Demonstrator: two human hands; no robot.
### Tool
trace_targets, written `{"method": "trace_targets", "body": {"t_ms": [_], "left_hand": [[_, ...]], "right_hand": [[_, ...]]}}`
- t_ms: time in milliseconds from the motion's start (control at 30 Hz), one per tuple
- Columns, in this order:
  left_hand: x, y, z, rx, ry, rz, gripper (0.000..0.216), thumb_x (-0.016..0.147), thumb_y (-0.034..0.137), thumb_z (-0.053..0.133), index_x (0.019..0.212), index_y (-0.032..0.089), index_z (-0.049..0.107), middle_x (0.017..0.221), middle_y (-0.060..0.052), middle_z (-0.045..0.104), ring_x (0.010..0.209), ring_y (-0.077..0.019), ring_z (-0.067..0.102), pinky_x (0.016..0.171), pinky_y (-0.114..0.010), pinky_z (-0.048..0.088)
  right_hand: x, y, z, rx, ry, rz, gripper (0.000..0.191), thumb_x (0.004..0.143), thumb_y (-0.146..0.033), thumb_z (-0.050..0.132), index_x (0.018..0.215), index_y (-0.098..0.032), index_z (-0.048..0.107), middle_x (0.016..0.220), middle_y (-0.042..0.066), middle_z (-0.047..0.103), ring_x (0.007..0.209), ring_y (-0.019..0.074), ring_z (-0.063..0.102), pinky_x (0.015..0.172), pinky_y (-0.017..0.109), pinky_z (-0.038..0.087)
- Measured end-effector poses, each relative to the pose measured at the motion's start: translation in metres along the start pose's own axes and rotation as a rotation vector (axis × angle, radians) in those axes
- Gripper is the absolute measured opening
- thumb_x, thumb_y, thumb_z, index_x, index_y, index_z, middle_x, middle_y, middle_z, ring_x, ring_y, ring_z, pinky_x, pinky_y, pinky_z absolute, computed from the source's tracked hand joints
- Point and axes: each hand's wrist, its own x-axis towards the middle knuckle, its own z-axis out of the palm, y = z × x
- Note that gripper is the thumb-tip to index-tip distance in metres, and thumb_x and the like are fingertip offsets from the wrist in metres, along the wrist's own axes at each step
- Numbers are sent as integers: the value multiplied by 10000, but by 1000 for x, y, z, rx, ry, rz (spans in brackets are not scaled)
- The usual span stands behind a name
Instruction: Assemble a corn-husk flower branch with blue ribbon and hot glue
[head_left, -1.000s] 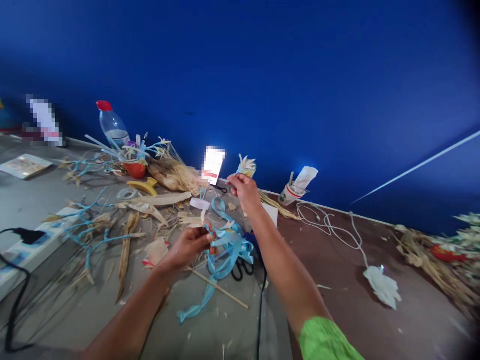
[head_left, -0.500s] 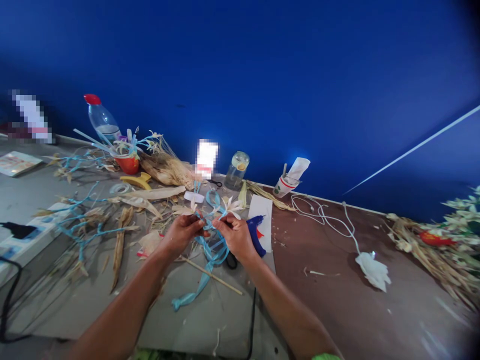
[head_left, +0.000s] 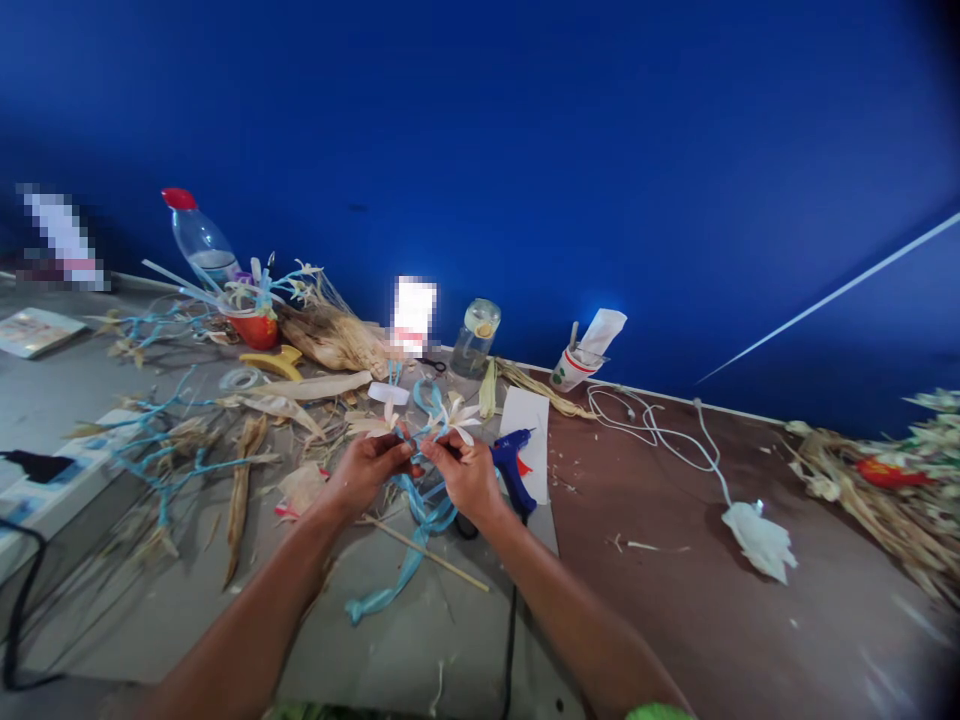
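Observation:
Close together over the table's middle, both my hands pinch a blue-wrapped flower stem. My left hand is closed on its left part, beside a pale petal-like piece. My right hand grips the stem close below a cream husk flower. The exact grip is partly hidden by my fingers. Beneath my hands a light blue ribbon trails toward me, crossing a thin wooden stick. Just right of my right hand, a blue glue gun lies on a white sheet.
Blue-wrapped branches, dry husks and a power strip spread on the left. Behind stand a red cup, a red-capped bottle, a glass jar and a paper cup. A white cable lies right.
My hands have drawn slightly closer together, still pinching the stem. The view has shifted a little, so objects on the right appear farther right.

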Motion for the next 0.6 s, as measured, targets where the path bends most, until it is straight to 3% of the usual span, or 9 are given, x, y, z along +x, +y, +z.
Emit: {"method": "trace_targets", "body": {"t_ms": [333,600], "left_hand": [[-1,4,7,-42,40,2,266,619,310,750,722,106,615,669,-20,642,562,-124,580,604,-284,500],[-1,2,9,-95,58,-2,256,609,275,759,743,111,615,652,-8,641,564,-118,585,591,-268,508]], "right_hand": [[-2,0,2,39,1,27,189,719,-307,607,583,-190,548,604,-22,563,521,106,523,533,232,452],[-3,4,3,61,-12,47,161,736,-290,599,612,-189,581,587,-18,583,537,119,558,563,243,466]]}}
